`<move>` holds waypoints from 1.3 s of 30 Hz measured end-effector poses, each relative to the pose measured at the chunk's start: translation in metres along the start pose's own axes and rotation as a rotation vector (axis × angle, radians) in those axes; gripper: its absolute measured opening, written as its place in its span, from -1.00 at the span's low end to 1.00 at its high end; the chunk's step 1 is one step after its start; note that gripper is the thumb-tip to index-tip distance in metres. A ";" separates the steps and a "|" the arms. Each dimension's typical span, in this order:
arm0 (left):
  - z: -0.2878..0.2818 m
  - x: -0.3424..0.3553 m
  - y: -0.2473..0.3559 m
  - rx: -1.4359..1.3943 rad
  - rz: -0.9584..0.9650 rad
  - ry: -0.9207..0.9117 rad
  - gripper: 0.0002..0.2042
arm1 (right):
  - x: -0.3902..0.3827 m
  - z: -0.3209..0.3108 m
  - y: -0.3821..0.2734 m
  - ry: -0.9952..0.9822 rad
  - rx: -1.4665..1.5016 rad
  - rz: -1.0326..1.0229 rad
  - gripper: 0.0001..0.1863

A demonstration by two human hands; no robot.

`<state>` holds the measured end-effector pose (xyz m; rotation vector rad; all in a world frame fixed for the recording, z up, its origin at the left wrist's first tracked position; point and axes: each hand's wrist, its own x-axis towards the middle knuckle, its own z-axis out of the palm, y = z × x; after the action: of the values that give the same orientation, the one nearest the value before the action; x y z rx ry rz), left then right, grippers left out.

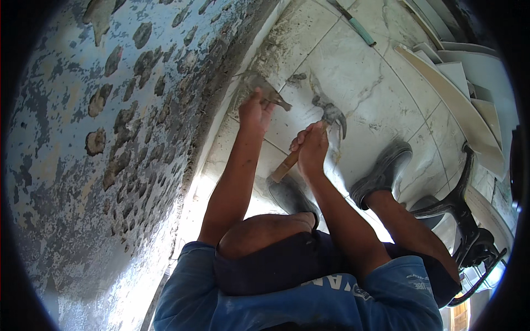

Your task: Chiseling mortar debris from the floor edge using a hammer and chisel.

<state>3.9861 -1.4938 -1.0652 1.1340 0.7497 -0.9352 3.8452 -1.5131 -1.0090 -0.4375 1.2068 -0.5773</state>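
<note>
My right hand [312, 148] is wrapped round the wooden handle of a claw hammer [333, 115]. Its metal head is over the floor tiles, and the handle end points back toward my left boot. Farther left, by the foot of the wall, my left hand [255, 115] is closed on a flat, grey-brown pointed piece [271, 94]. Its tip points right, toward the hammer head; I cannot make out whether it is a tool blade or a broken shard. The hammer and this piece are apart.
A pitted, blue-painted wall [72, 160] rises at left. Marble-patterned tiles [381, 91] cover the floor, where a green-handled tool [361, 32] lies far off. Cut pale panels [469, 113] lean at right, near a black metal stand [461, 201]. My boots [383, 168] rest between.
</note>
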 end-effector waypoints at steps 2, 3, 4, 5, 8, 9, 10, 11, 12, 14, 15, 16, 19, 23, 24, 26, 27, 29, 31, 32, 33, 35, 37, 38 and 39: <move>0.007 -0.001 -0.005 0.059 -0.009 -0.007 -0.78 | 0.004 -0.002 -0.009 -0.009 -0.027 0.002 -0.67; 0.013 0.001 -0.008 0.027 0.001 -0.050 -0.75 | 0.005 -0.002 -0.013 -0.016 -0.048 -0.012 -0.69; 0.018 0.005 -0.008 -0.009 -0.017 -0.089 -0.73 | 0.006 -0.001 -0.017 -0.036 -0.047 -0.015 -0.69; 0.024 0.010 -0.007 -0.007 0.007 -0.095 -0.73 | 0.007 -0.001 -0.021 -0.020 -0.084 -0.035 -0.69; 0.040 0.025 0.000 -0.017 0.021 -0.115 -0.74 | 0.009 0.004 -0.028 -0.012 -0.159 -0.095 -0.70; 0.045 0.029 0.004 -0.019 0.028 -0.134 -0.75 | 0.010 0.007 -0.029 -0.029 -0.191 -0.159 -0.71; 0.049 0.030 0.006 -0.021 0.034 -0.152 -0.76 | 0.010 0.009 -0.029 -0.023 -0.196 -0.140 -0.71; 0.052 0.031 0.008 -0.021 0.033 -0.152 -0.76 | 0.011 0.012 -0.029 -0.029 -0.131 -0.135 -0.72; 0.056 0.031 0.009 -0.018 0.039 -0.155 -0.77 | 0.011 0.014 -0.028 -0.017 -0.066 -0.119 -0.72; 0.061 0.030 0.010 -0.010 0.042 -0.157 -0.78 | 0.011 0.019 -0.025 0.009 -0.036 -0.124 -0.72; 0.063 0.028 0.010 -0.026 0.027 -0.159 -0.80 | 0.011 0.021 -0.023 0.056 -0.007 -0.117 -0.72; 0.066 0.028 0.009 -0.046 0.016 -0.146 -0.81 | 0.011 0.024 -0.021 0.055 -0.007 -0.117 -0.72; 0.071 0.027 0.005 -0.032 -0.006 -0.129 -0.81 | 0.012 0.031 -0.017 0.109 0.046 -0.142 -0.71; 0.071 0.030 0.004 -0.062 0.034 -0.141 -0.79 | 0.016 0.043 -0.015 0.127 0.050 -0.162 -0.72; 0.071 0.031 0.004 -0.066 0.042 -0.167 -0.79 | 0.017 0.044 -0.016 0.148 0.072 -0.186 -0.74; 0.070 0.034 0.004 -0.067 0.046 -0.192 -0.79 | 0.021 0.047 -0.017 0.070 -0.014 -0.120 -0.74; 0.069 0.036 0.004 -0.081 0.055 -0.179 -0.78 | 0.023 0.047 -0.018 -0.050 -0.109 -0.056 -0.74; 0.070 0.040 0.003 -0.094 0.062 -0.170 -0.77 | 0.026 0.046 -0.019 0.038 -0.009 -0.090 -0.74; 0.067 0.041 0.002 -0.091 0.044 -0.135 -0.77 | 0.028 0.045 -0.018 0.184 0.167 -0.223 -0.74; 0.066 0.042 0.002 -0.085 0.052 -0.151 -0.77 | 0.029 0.044 -0.018 0.144 0.156 -0.206 -0.74; 0.066 0.043 0.002 -0.083 0.053 -0.146 -0.78 | 0.029 0.043 -0.018 0.068 0.092 -0.096 -0.73; 0.064 0.044 0.001 -0.078 0.049 -0.143 -0.79 | 0.031 0.042 -0.017 0.012 -0.011 0.086 -0.71; 0.063 0.045 0.001 -0.104 0.064 -0.188 -0.81 | 0.033 0.039 -0.018 0.026 0.054 -0.058 -0.71; 0.062 0.045 0.001 -0.097 0.060 -0.156 -0.81 | 0.033 0.037 -0.018 0.149 0.102 -0.119 -0.70; 0.061 0.045 0.001 -0.110 0.054 -0.165 -0.81 | 0.035 0.036 -0.019 0.145 0.117 -0.188 -0.69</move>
<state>4.0083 -1.5631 -1.0877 0.9637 0.6258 -0.9188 3.8847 -1.5492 -1.0126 -0.4178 1.2696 -0.8492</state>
